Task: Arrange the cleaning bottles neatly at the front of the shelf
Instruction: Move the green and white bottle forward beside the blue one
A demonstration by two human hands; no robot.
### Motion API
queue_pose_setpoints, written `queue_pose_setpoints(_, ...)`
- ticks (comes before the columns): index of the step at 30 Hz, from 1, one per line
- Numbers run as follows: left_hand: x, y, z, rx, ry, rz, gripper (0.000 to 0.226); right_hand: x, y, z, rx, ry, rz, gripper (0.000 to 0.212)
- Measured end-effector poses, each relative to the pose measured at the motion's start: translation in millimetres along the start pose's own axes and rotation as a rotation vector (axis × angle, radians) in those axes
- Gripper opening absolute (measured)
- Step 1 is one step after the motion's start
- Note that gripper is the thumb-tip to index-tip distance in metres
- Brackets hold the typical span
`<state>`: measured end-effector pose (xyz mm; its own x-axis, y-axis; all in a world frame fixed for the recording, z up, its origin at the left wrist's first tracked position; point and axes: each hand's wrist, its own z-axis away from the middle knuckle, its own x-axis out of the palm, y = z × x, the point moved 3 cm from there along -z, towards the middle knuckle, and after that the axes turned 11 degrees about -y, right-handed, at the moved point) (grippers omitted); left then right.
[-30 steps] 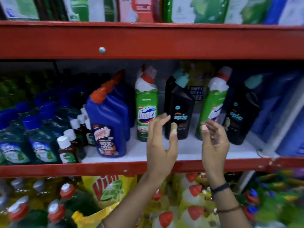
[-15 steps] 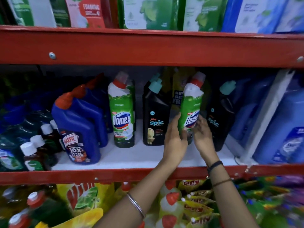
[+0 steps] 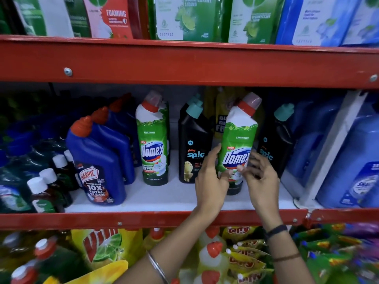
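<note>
A: Green Domex bottle (image 3: 238, 144), where is it?

B: On the white board of the middle shelf (image 3: 164, 196), toward its right end, held between both hands. It leans a little, cap tipped to the right.

A: How do the hands hold it?

B: The left hand (image 3: 211, 181) wraps its lower left side, thumb across the front near the base. The right hand (image 3: 259, 177) closes on the lower right side, fingertips on the label. Whether the base touches the board, I cannot tell; the hands cover it.

A: What stands around it?

B: A black Spic bottle (image 3: 193, 148) just to its left, another black Spic bottle (image 3: 275, 140) just behind on its right. A second Domex bottle (image 3: 153, 144) stands upright further left, set back from the red front edge (image 3: 102, 219). The blue Harpic bottle (image 3: 98, 167) is nearest that edge.
</note>
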<state>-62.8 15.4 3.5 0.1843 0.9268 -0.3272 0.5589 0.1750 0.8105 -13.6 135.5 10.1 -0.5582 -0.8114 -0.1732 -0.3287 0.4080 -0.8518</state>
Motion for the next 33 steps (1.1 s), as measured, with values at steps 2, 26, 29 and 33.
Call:
queue_pose_setpoints(2,-14,2,6,0.0,0.021,0.036,0.072,6,-13,10,-0.023,0.011,-0.022,0.041)
queue_pose_setpoints(26,-165,-49,49,-0.029,0.175,0.066,0.076,162,-62,50,-0.02,-0.102,-0.17,0.04)
queue_pose_setpoints(29,-166,-55,50,-0.041,0.175,0.062,0.076,167,-61,51,-0.006,-0.105,-0.166,0.039)
queue_pose_setpoints(33,-167,-60,51,-0.04,0.191,0.062,0.075,172,-61,51,-0.005,-0.116,-0.135,0.038)
